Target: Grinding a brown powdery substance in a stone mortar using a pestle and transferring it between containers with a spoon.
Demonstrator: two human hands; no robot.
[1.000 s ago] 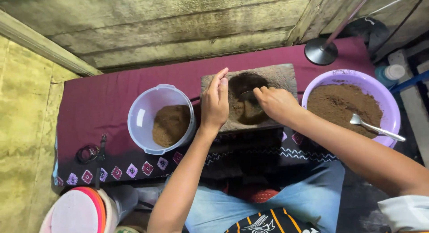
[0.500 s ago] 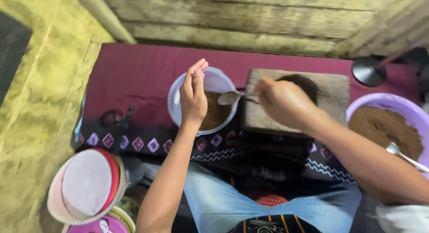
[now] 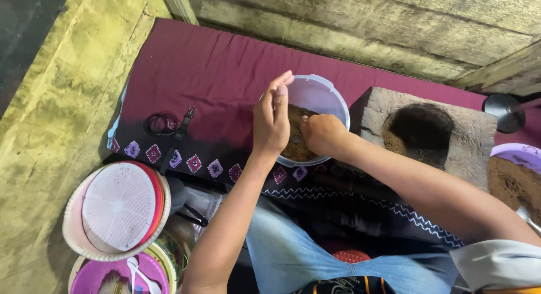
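Beside bowl, stone mortar

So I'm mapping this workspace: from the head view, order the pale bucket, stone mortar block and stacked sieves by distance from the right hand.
1. Pale bucket: under the right hand.
2. Stone mortar block: to its right.
3. Stacked sieves: far left, lower.

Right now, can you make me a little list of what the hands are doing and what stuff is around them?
left hand: left hand, open, fingers up, over the near rim of the pale bowl
right hand: right hand, closed over the bowl; what it grips is hidden
bowl contents: brown powder
under it all: maroon cloth
to the right: stone block with a dark hollow
far right: purple bowl, also with brown powder
lower left: round sieve on stacked basins
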